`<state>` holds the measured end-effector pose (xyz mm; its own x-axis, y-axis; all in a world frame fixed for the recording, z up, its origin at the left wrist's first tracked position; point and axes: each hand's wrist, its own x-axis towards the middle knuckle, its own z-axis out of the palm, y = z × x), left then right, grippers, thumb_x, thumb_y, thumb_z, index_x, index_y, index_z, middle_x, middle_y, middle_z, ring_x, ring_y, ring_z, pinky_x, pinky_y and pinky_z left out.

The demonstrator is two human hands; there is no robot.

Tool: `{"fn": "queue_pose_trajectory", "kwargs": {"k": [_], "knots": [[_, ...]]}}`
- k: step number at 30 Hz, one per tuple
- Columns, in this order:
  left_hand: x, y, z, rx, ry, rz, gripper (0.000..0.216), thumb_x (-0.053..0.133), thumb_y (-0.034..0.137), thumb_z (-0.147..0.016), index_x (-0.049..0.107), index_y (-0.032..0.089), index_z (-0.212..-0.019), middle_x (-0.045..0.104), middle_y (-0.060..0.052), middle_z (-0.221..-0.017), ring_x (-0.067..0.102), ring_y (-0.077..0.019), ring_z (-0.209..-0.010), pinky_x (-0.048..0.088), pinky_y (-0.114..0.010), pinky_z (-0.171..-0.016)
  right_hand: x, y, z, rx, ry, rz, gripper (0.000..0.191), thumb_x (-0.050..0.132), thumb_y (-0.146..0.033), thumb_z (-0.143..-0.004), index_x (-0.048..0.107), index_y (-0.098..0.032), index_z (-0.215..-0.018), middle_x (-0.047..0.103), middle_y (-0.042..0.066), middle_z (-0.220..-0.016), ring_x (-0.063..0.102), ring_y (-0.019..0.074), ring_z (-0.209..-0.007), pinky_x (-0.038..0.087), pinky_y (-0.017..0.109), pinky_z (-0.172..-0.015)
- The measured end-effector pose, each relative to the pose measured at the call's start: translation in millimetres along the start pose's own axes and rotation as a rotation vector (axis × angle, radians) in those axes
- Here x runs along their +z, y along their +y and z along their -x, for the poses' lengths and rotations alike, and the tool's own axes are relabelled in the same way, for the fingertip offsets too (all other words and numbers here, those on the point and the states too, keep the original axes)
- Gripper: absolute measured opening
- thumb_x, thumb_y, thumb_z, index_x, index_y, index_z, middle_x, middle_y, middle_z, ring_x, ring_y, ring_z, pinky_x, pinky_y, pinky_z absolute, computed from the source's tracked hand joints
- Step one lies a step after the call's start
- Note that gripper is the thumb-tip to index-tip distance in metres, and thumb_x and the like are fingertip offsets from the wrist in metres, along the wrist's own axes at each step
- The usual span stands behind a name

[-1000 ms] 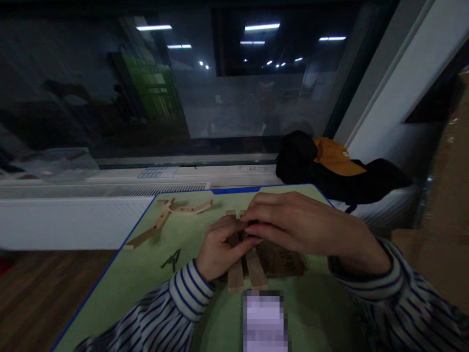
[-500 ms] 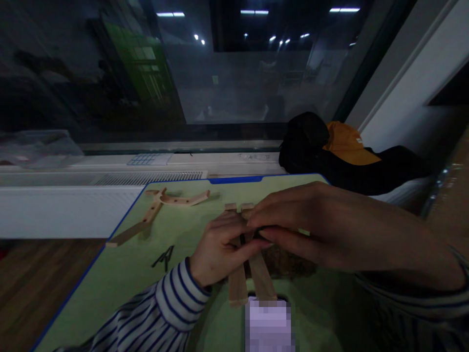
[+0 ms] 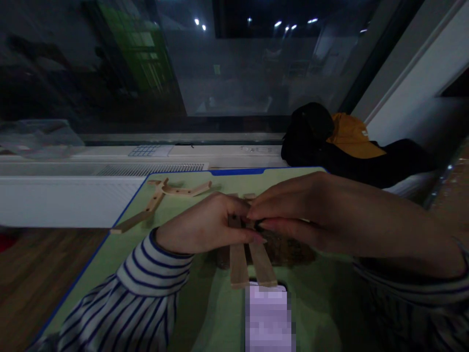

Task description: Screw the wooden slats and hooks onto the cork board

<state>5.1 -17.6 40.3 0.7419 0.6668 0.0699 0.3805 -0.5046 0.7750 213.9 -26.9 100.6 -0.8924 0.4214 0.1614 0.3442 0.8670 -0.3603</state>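
- One table, green-topped, spreads beneath all the fingers. From my remote post the step reads as working something small against wood, so I'd brace both wrists and move only the fingertips.
- Jointed wooden piece: beyond the left knuckles and off to their left, untouched.
- Pair of wooden bars: side by side, slim gap between, near ends jutting out on the wearer's side of the left thumb.
- Right hand: thumb and fingers pinched together; I'd want light pressure there.
- Left hand: gripping the bars, thumb laid across, some fingertips hidden. I'd want that clamp firm, so neither bar twists.
- Small dark piece: in the right-hand pinch, just beside the left fingertips. Seated or loose, I can't tell; best held square to the wood.
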Motion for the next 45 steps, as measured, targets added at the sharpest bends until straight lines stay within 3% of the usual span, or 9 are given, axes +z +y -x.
{"fn": "queue_pose_trajectory", "kwargs": {"k": [6, 12, 19, 26, 31, 37, 45], "knots": [[5.3, -4.7, -4.9, 0.033, 0.077, 0.029, 0.015, 0.067, 0.030, -0.081, 0.070, 0.016, -0.083, 0.070, 0.001, -0.086, 0.063, -0.0162, -0.086, 0.047, -0.025, -0.079, 1.8, -0.2, -1.4, 0.009, 0.028, 0.001, 0.019, 0.050, -0.023, -0.092, 0.065, -0.016, -0.102, 0.070, 0.003, -0.098, 0.064, 0.0142, -0.089, 0.045, 0.024, -0.078], [8.6, -9.5, -4.7, 0.028, 0.084, 0.001, 0.021, 0.064, 0.034, -0.083, 0.068, 0.014, -0.079, 0.067, 0.001, -0.073, 0.062, -0.0152, -0.076, 0.047, -0.023, -0.069, 0.0, 0.6, -1.6, 0.030, 0.057, 0.009, 0.021, 0.048, -0.028, -0.093, 0.062, -0.019, -0.105, 0.069, 0.001, -0.104, 0.064, 0.0112, -0.086, 0.044, 0.021, -0.074], [9.2, -8.5, -5.7, 0.013, 0.086, 0.065, 0.016, 0.065, 0.029, -0.082, 0.071, 0.013, -0.082, 0.071, -0.002, -0.088, 0.064, -0.0178, -0.086, 0.049, -0.026, -0.078, -2.5, -1.0, 0.6, 0.024, 0.037, 0.014, 0.021, 0.047, -0.026, -0.093, 0.065, -0.017, -0.101, 0.070, 0.002, -0.096, 0.063, 0.0125, -0.086, 0.044, 0.023, -0.077], [8.1, -9.1, -4.2, 0.012, 0.100, 0.049, 0.017, 0.065, 0.030, -0.081, 0.072, 0.015, -0.085, 0.071, 0.000, -0.080, 0.065, -0.0168, -0.078, 0.050, -0.024, -0.070, -2.8, 0.8, 2.9, 0.029, 0.049, -0.018, 0.021, 0.049, -0.023, -0.092, 0.061, -0.018, -0.108, 0.066, 0.001, -0.102, 0.061, 0.0099, -0.087, 0.043, 0.020, -0.077], [7.8, -7.9, -3.5, 0.021, 0.133, 0.002, 0.016, 0.067, 0.031, -0.080, 0.072, 0.016, -0.077, 0.069, 0.001, -0.069, 0.065, -0.0171, -0.077, 0.049, -0.025, -0.070, -3.4, 0.0, 1.7, 0.017, 0.035, 0.001, 0.022, 0.047, -0.021, -0.093, 0.061, -0.016, -0.110, 0.066, 0.001, -0.099, 0.060, 0.0097, -0.087, 0.042, 0.020, -0.077], [6.5, -7.2, -3.5, 0.017, 0.151, -0.009, 0.019, 0.070, 0.034, -0.076, 0.072, 0.015, -0.080, 0.071, -0.001, -0.077, 0.065, -0.0174, -0.078, 0.050, -0.025, -0.071, -4.3, -3.3, 0.0, 0.049, 0.000, 0.035, 0.018, 0.044, -0.017, -0.094, 0.062, -0.014, -0.097, 0.066, 0.004, -0.096, 0.060, 0.0112, -0.085, 0.041, 0.022, -0.075], [5.8, -6.8, -3.6, 0.035, 0.122, 0.029, 0.016, 0.067, 0.031, -0.079, 0.073, 0.016, -0.081, 0.071, -0.001, -0.079, 0.065, -0.0171, -0.078, 0.049, -0.024, -0.071, -3.4, -2.5, 2.0, 0.049, 0.000, 0.029, 0.017, 0.045, -0.016, -0.093, 0.061, -0.015, -0.097, 0.066, 0.005, -0.097, 0.061, 0.0117, -0.084, 0.042, 0.023, -0.075]]}}
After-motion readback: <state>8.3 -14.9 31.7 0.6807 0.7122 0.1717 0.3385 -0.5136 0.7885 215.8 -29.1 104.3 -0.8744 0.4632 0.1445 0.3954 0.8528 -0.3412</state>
